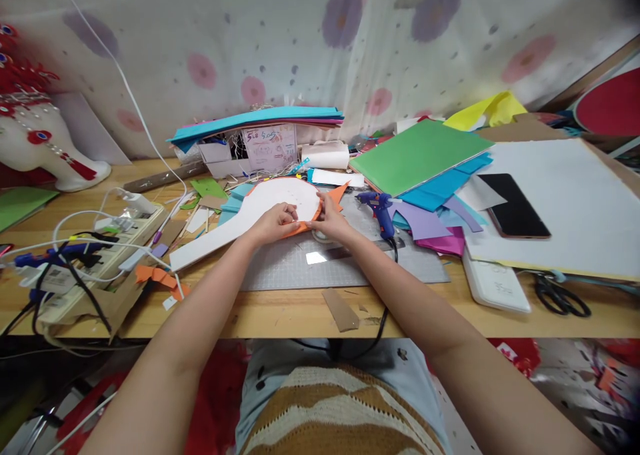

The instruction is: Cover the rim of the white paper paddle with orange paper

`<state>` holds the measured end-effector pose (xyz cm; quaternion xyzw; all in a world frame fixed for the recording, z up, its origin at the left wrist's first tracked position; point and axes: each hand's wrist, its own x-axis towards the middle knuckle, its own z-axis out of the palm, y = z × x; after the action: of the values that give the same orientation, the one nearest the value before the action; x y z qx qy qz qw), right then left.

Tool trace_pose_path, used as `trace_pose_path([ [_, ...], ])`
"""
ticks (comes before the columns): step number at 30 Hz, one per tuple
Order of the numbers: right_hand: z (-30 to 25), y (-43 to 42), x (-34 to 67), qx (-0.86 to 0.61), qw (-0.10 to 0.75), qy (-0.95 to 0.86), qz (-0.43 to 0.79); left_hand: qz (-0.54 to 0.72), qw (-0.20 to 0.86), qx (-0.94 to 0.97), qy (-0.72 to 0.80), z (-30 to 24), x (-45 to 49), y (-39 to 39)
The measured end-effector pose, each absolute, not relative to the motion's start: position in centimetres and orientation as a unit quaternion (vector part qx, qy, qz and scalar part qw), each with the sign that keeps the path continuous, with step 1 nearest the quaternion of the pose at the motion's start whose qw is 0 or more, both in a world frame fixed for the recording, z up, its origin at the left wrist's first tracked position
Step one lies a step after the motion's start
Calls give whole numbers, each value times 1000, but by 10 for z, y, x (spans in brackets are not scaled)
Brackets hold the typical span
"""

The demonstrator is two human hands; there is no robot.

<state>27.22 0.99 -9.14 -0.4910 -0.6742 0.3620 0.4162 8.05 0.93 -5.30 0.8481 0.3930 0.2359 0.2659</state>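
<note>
A white paddle-shaped card cutout (pixel 250 212) with a round head lies on orange paper (pixel 336 195) on the grey cutting mat (pixel 300 268). My left hand (pixel 274 223) is closed, pinching the orange paper's lower edge against the white round part. My right hand (pixel 331 219) is closed too, its fingers pressing the orange edge at the round part's right side. Under my right hand sits a tape roll (pixel 320 236), mostly hidden. A blue glue gun (pixel 380 212) lies just right of my right hand.
A power strip (pixel 100 255) with tangled cables sits at the left. Green (pixel 417 154), blue and purple sheets pile up at the right, with a black phone (pixel 515 205) on a white board. Black scissors (pixel 560 295) lie near the front right edge. Cardboard scraps (pixel 341 310) lie by the desk's front edge.
</note>
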Motion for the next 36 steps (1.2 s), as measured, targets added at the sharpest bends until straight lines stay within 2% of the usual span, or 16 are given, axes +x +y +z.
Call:
trace_pose_path([
  [4,-85,9,266,-548,390,-644,365,252,260,842,401,-54,84,9],
  [11,-72,9,265,-564,374,-632,378,227,260,847,405,-48,87,14],
  [19,-55,6,259,-622,304,-610,386,223,246,848,413,-47,91,16],
  [25,-64,-6,257,-584,339,-669,310,220,268,835,427,-45,91,20],
  [32,-57,-3,258,-598,302,-659,342,205,282,838,419,-47,91,27],
  [36,-58,-1,256,-593,317,-659,336,207,269,844,416,-48,91,27],
])
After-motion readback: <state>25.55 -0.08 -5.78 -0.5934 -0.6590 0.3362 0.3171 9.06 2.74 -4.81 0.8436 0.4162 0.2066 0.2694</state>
